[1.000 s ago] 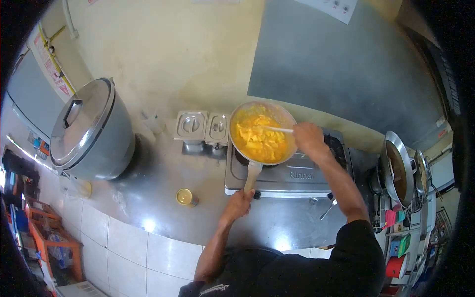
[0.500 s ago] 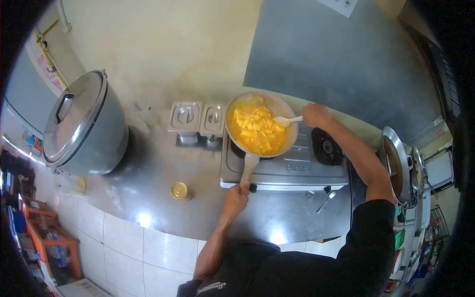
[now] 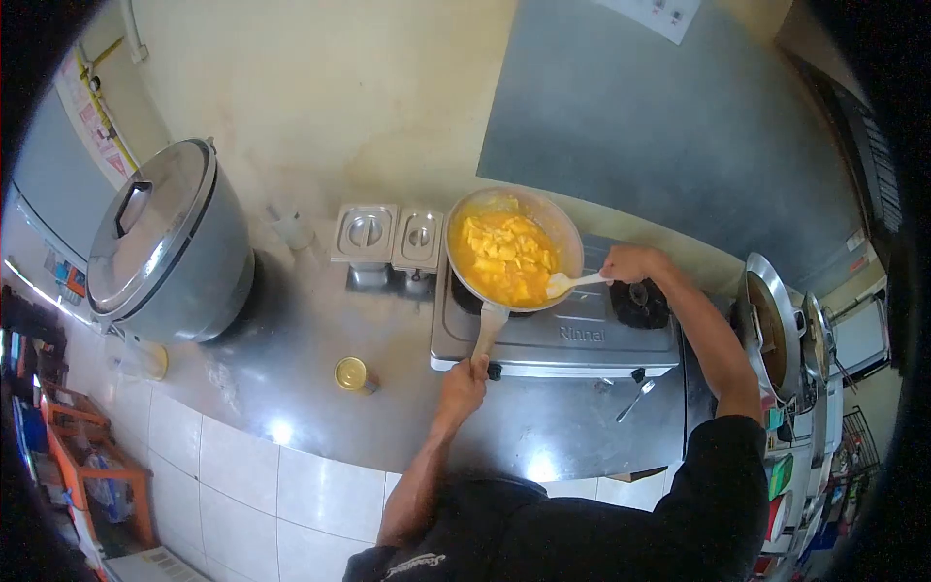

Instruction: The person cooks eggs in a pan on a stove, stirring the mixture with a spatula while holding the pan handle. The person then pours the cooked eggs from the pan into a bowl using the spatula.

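The left hand [image 3: 464, 390] is wrapped tight around the handle [image 3: 489, 332] of a pan [image 3: 572, 247]. The handle points to the front edge of the steel table [image 3: 291, 369]. The pan is over the left side of the stove [image 3: 543, 355], up by its back edge — I can't tell if it touches the fire ring under it. Soft, wet yellow food [image 3: 504, 254] lies in lumps in the pan. The right hand [image 3: 632, 264] pinches the end of a pale spatula [image 3: 582, 280]. Its wide tip is inside the pan, by the right front rim. A black burner [image 3: 638, 303] is at the stove's right end.

A jar [image 3: 353, 374] with a gold lid stands near the table's front edge, left of the left hand. A small fork or spoon [image 3: 635, 401] — can't tell which — lies by the stove's right front corner. Two tins with lids [image 3: 365, 233] are near the table's back edge, and a big pot [image 3: 189, 252] is at its left end.
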{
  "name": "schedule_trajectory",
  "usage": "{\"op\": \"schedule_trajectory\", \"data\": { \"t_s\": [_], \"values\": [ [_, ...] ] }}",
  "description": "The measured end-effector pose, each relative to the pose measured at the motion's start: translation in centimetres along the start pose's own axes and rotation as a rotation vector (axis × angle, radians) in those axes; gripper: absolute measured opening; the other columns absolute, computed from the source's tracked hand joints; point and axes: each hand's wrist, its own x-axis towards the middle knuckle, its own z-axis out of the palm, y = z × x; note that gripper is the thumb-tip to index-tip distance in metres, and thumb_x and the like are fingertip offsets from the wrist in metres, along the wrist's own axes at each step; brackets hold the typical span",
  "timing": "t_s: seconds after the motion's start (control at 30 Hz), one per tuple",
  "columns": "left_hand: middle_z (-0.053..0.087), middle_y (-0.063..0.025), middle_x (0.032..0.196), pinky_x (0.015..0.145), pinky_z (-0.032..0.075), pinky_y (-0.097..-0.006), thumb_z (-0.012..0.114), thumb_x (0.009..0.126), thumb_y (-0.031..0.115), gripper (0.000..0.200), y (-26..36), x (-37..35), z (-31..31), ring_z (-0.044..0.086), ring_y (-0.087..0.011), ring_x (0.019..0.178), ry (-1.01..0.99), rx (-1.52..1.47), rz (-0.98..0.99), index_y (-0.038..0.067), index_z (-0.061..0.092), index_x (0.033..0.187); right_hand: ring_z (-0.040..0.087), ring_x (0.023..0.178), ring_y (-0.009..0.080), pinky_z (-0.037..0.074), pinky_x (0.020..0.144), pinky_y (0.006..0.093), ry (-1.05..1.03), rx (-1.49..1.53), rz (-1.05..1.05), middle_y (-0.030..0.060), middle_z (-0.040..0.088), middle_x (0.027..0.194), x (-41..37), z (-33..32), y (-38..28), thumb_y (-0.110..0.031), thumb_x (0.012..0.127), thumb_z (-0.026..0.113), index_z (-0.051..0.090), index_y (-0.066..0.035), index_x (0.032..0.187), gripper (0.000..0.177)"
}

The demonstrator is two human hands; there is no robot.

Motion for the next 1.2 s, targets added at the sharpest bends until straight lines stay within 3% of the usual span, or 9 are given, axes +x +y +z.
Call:
{"op": "schedule_trajectory", "data": {
  "t_s": [0.1,0.2,0.4,0.57,0.73,0.9,0.97,1.1,1.2],
  "values": [
    [0.064,-0.0248,0.073,0.068,0.048,-0.0489,0.044,0.096,0.045,0.055,0.4,-0.1,-0.3,0.064,-0.0421,0.073,0.005,0.032,0.037,-0.005,0.063,0.082,0.060,0.057,0.0239,0.046,0.056,0.0402,-0.027,0.109,0.128,0.0109,0.065,0.067,-2.1,0.0,-2.6,-0.033,0.086,0.051,0.071,-0.005,0.084,0.034],
    [0.062,-0.0267,0.070,0.067,0.048,-0.0499,0.044,0.096,0.044,0.056,0.5,-0.1,-0.3,0.063,-0.0431,0.072,-0.016,0.045,0.052,-0.006,0.063,0.080,0.055,0.051,0.0197,0.043,0.050,0.0383,0.016,0.110,-0.039,0.0081,0.060,0.060,-0.2,3.0,-0.9,-0.033,0.088,0.050,0.070,-0.004,0.081,0.035],
    [0.061,-0.0292,0.067,0.064,0.048,-0.0513,0.044,0.096,0.044,0.058,-0.3,0.4,-0.1,0.062,-0.0459,0.070,-0.031,0.100,0.054,-0.007,0.062,0.075,0.052,0.046,0.0185,0.039,0.044,0.0361,0.071,0.407,0.067,0.0059,0.056,0.055,-0.6,3.4,-8.1,-0.037,0.088,0.049,0.069,-0.006,0.078,0.038],
    [0.059,-0.0303,0.065,0.063,0.048,-0.0522,0.043,0.095,0.045,0.060,1.0,-0.2,-0.4,0.062,-0.0466,0.070,0.023,0.197,0.116,-0.008,0.062,0.072,0.060,0.056,0.0231,0.048,0.055,0.0399,0.161,0.336,0.090,0.0122,0.063,0.066,3.3,2.2,-11.9,-0.035,0.089,0.050,0.069,-0.004,0.088,0.037],
    [0.060,-0.0262,0.062,0.062,0.049,-0.0507,0.043,0.096,0.047,0.061,0.0,0.1,-0.3,0.063,-0.0429,0.065,-0.025,0.117,0.082,-0.006,0.061,0.070,0.066,0.087,0.0322,0.050,0.075,0.0452,0.404,0.158,0.045,0.0199,0.067,0.094,6.4,1.3,-13.4,-0.033,0.090,0.054,0.069,-0.003,0.094,0.033],
    [0.060,-0.0203,0.058,0.060,0.050,-0.0469,0.043,0.096,0.049,0.062,1.5,-0.3,-1.2,0.065,-0.0361,0.060,-0.120,0.079,-0.040,-0.005,0.060,0.070,0.065,0.089,0.0346,0.050,0.076,0.0460,0.651,-0.055,-0.005,0.0197,0.066,0.093,1.5,0.3,-15.9,-0.029,0.088,0.058,0.068,-0.006,0.095,0.026],
    [0.057,-0.0127,0.058,0.054,0.046,-0.0395,0.043,0.097,0.047,0.057,0.5,-0.1,-0.9,0.058,-0.0255,0.053,-0.080,0.084,0.063,-0.002,0.057,0.072,0.065,0.088,0.0353,0.050,0.075,0.0470,0.735,-0.151,-0.020,0.0198,0.066,0.093,-1.2,-0.4,-16.4,-0.027,0.087,0.059,0.069,-0.007,0.095,0.023],
    [0.057,-0.0147,0.058,0.055,0.046,-0.0417,0.043,0.097,0.047,0.057,0.8,-0.3,-0.9,0.059,-0.0277,0.056,-0.100,0.025,-0.038,-0.003,0.057,0.074,0.066,0.086,0.0364,0.052,0.074,0.0483,0.638,-0.105,0.182,0.0203,0.066,0.095,-3.9,-1.6,-14.2,-0.019,0.085,0.057,0.070,-0.004,0.090,0.020],
    [0.061,-0.0197,0.059,0.059,0.049,-0.0446,0.044,0.096,0.046,0.055,1.0,-0.3,-0.8,0.064,-0.0334,0.058,-0.027,0.101,0.044,-0.004,0.061,0.078,0.065,0.084,0.0395,0.052,0.075,0.0491,0.615,-0.083,0.281,0.0207,0.066,0.094,-4.0,-0.5,-10.9,-0.019,0.084,0.058,0.069,-0.003,0.090,0.021]
  ]
}}
